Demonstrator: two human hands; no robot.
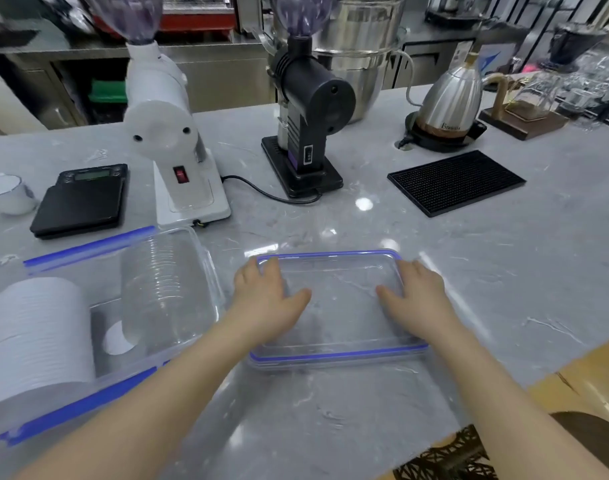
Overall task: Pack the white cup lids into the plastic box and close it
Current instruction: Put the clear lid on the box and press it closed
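Both hands lie flat, fingers spread, on the clear blue-rimmed lid (337, 306) on the marble counter (503, 254): left hand (265, 299), right hand (417, 296). White ribbed lids (36, 327) lie stacked in the clear box (178, 289) at left.

Both forearms are bare all the way to the lower frame edge, with no sleeves in sight. The left hand (266, 299) and right hand (419, 299) wear no gloves, rings, watch or bracelet. Fingers are short and slim; nails cannot be made out.
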